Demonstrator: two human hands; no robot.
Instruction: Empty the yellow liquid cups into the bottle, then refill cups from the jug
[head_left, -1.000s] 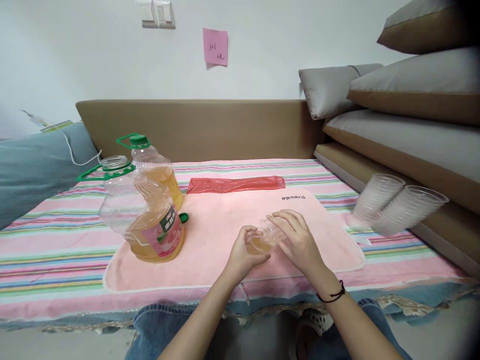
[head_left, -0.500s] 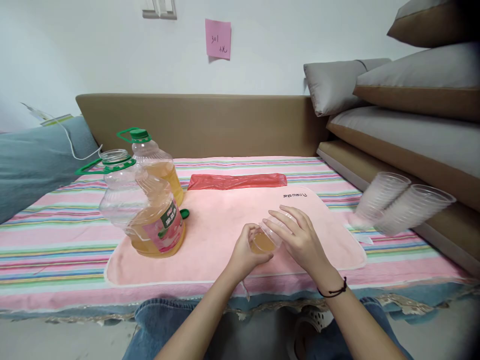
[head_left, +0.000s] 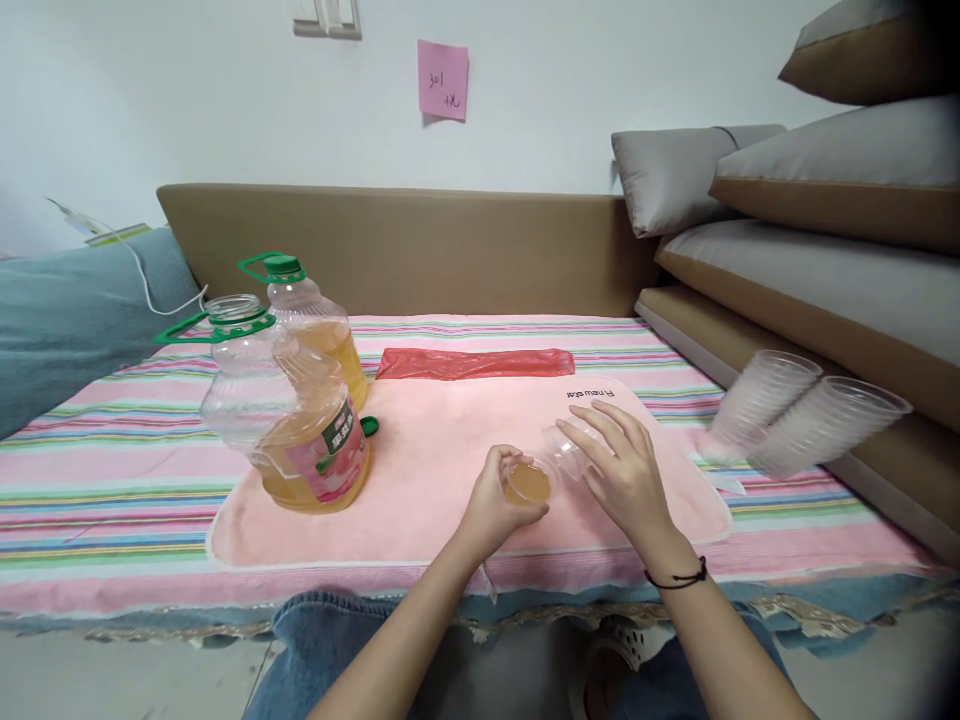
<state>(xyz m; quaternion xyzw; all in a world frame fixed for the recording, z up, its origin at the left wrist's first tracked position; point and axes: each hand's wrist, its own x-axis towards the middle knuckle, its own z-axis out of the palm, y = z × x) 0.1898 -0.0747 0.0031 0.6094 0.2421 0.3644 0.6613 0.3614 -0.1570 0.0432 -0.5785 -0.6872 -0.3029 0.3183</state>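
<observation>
Wrapped round a clear plastic cup of yellowish drink is my left hand, low over the pink mat. Just right of it, my right hand holds a second clear cup, tilted, with no drink visible inside; its fingers partly cover it. The two cups are close together at their rims. To the left stand an uncapped large bottle of yellowish drink and, behind it, a green-capped bottle. A loose green cap lies beside the front bottle.
Two stacks of clear cups lean at the right on the striped cloth. A red plastic bag lies behind the mat. Grey-brown cushions are piled at the right, and a brown board runs along the back.
My right hand has moved right with its cup, away from the cup in my left hand. That left cup now shows its rim and drink more fully.
</observation>
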